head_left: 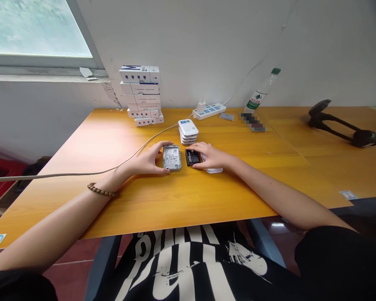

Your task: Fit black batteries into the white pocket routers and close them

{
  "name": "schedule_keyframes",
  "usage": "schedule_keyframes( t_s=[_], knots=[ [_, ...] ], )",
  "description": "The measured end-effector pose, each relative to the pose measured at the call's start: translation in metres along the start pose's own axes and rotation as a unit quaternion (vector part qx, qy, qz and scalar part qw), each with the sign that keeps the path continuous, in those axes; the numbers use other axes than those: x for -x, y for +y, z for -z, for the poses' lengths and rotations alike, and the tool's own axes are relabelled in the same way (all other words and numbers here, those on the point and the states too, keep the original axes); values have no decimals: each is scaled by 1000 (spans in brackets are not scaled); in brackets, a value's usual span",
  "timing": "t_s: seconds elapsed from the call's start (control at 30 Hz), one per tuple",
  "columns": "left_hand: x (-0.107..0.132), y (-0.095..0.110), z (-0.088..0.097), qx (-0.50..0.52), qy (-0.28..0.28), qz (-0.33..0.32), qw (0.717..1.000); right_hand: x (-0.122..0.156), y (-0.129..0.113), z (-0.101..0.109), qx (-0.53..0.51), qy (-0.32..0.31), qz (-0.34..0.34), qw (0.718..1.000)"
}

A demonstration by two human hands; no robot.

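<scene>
A small white device (172, 158) lies back-up on the orange table (175, 200), its cover off and a label showing inside. My left hand (150, 161) curls round its left side, thumb and fingers gripping its edges. Just right of it lies a black battery (192, 157). My right hand (210, 155) pinches the battery's right end, fingers closed on it. A white cover piece (214, 170) peeks out from under my right hand.
A stack of similar white devices (188, 131) stands just behind. Several white boxes (141, 94) are piled at the wall. A power strip (209, 111), a plastic bottle (260, 94) and a black scanner stand (343, 123) sit further back. A cable (81, 173) runs leftwards.
</scene>
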State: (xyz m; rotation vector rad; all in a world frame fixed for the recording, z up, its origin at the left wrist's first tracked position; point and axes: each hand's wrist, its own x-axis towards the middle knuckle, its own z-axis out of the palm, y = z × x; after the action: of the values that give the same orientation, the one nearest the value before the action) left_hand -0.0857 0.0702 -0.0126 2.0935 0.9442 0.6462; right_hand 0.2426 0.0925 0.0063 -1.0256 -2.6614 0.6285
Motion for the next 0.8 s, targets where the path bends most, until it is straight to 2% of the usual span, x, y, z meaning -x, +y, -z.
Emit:
schedule_keyframes(
  t_s=[0.3,0.5,0.6,0.7,0.8],
  knots=[
    [0,-2,-1,-55,4,-22,998,1,-1,0,-5,0,-6,1000],
    [-1,-5,-3,-20,6,-22,1000,2,-1,1,-8,-1,-4,1000],
    [-2,-7,-5,-1,10,-21,1000,4,-3,15,-35,16,12,999],
    [-3,-8,-5,3,9,-22,1000,5,-3,37,-62,79,28,995],
    [-3,-5,-4,3,6,-23,1000,-4,1,56,-24,118,21,993]
  ],
)
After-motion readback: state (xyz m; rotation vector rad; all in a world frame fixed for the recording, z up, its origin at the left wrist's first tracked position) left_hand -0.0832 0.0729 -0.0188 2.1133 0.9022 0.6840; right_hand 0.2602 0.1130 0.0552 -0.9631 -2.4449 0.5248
